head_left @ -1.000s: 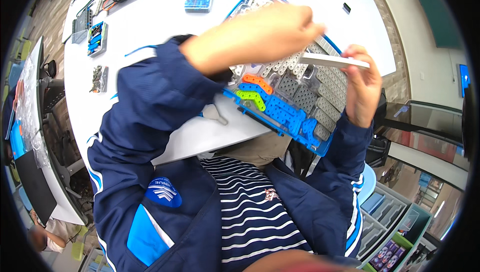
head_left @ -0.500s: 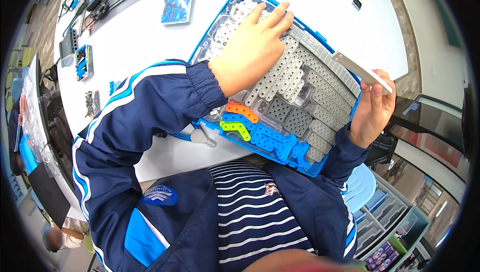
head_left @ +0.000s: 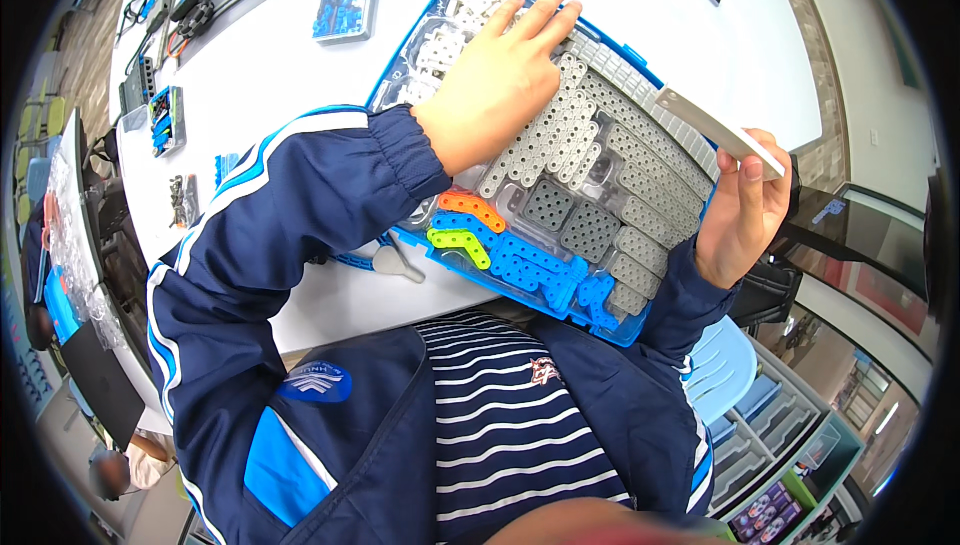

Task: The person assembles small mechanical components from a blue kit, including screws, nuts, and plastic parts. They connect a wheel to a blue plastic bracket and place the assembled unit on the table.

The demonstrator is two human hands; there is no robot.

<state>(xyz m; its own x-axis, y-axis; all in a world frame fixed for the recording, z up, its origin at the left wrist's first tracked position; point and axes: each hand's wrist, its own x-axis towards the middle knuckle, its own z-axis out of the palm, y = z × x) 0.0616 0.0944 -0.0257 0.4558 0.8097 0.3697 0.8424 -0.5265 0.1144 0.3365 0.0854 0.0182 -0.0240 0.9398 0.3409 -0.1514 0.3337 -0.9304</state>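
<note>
A blue parts case full of building pieces lies slanted on the table in front of me. My left hand rests over its far middle, palm down with the fingers spread. Under and beside it are white connectors and light grey perforated beams; whether the fingertips touch pieces is hidden. Beyond the case's right edge, my right hand pinches a long flat light grey bar near one end, tilted up. Orange, blue and lime green angled pieces fill the near compartments.
A small clear box of blue pieces stands beyond the case at the left. Farther left are a box of small parts and dark wheeled assemblies. A grey-headed tool lies at the case's near left; a blue chair stands at right.
The whole view has shifted slightly, so the case and table items appear a little higher and farther left. Both hands keep nearly the same places; the right still grips the bar.
</note>
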